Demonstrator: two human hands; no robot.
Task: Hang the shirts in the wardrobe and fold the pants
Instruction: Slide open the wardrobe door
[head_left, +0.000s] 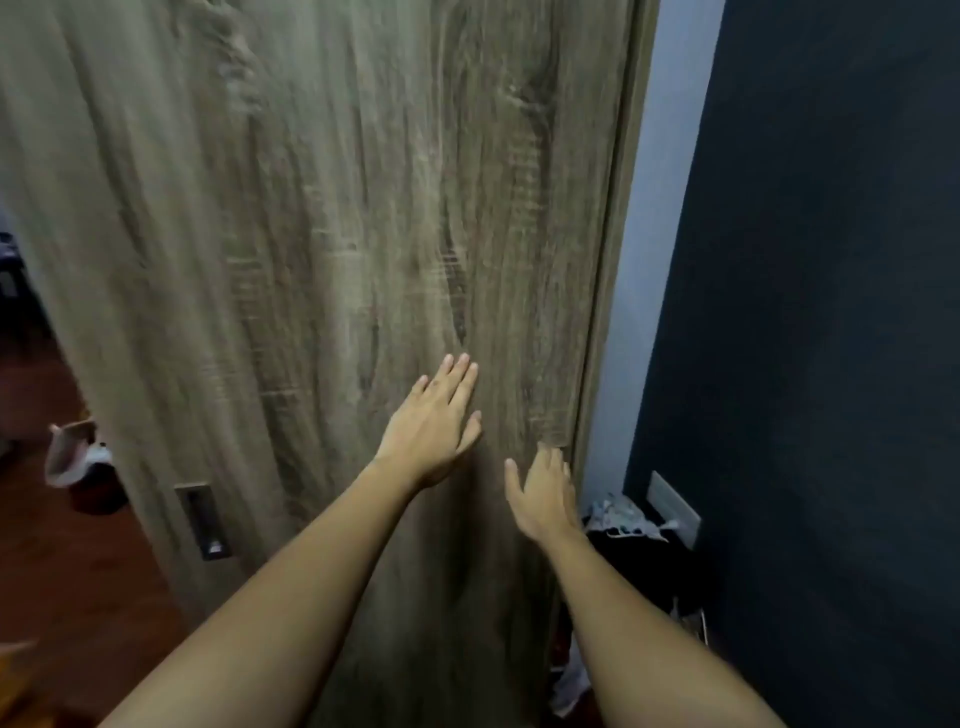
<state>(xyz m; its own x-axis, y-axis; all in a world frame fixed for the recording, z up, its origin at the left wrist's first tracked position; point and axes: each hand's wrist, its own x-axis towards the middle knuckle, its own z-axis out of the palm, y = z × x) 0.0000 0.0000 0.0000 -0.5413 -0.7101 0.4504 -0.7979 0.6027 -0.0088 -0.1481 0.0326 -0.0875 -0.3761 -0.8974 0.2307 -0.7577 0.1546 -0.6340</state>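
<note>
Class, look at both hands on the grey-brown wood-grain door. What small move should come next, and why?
Probably push the grey-brown wood-grain door leftward. The left hand lies flat on its panel and the right hand has fingers at the door's right edge beside the blue-grey wall strip, so both seem set to slide it; neither holds clothing.

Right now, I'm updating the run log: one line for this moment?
left hand: flat on wood-grain door | right hand: open by door edge | holding: nothing
</note>
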